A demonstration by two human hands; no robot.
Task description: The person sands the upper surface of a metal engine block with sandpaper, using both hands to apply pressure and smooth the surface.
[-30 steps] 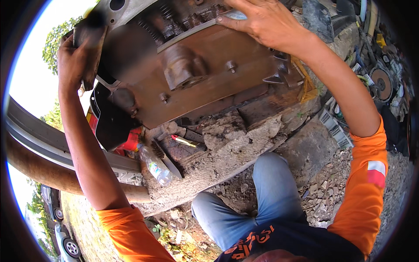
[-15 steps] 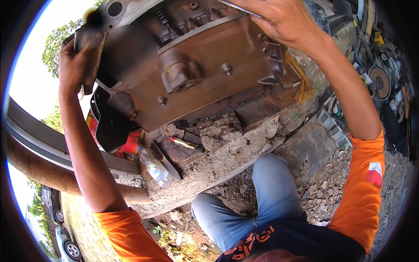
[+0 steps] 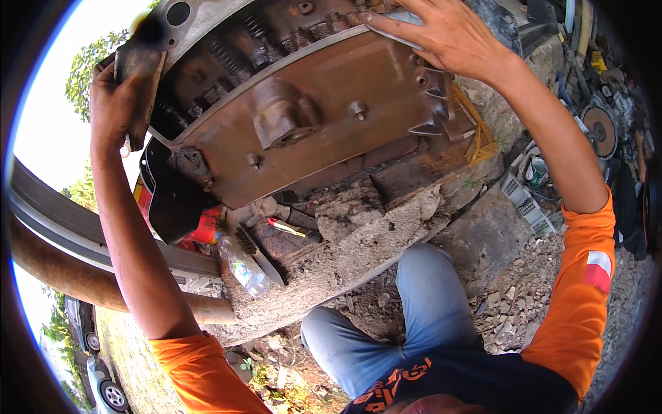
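A large, brown, oily engine block (image 3: 338, 103) lies in front of me, its open upper side showing dark springs (image 3: 231, 58) and greasy inner parts. At its left end, my left hand (image 3: 116, 103) is closed round a dark flat metal plate (image 3: 140, 96), thumb in front and the other fingers mostly behind. My right hand (image 3: 455, 38) is at the far right of the block's upper rim. Its fingers press on a thin, light grey flat piece (image 3: 405, 19) lying along that rim; I cannot tell its material.
Below the block runs a rough concrete ledge (image 3: 358, 259). On it are a clear plastic bottle (image 3: 247, 274), a wire brush (image 3: 245, 240), a flat blade (image 3: 267, 265) and a red-and-yellow-handled brush (image 3: 289, 226). Rubble, a white plastic crate (image 3: 527, 203) and a disc (image 3: 600, 131) are at right.
My right hand has turned and its fingers have spread leftward along the rim. The grey piece, earlier seen nearly edge-on, now shows its flat face. My left hand has hardly moved.
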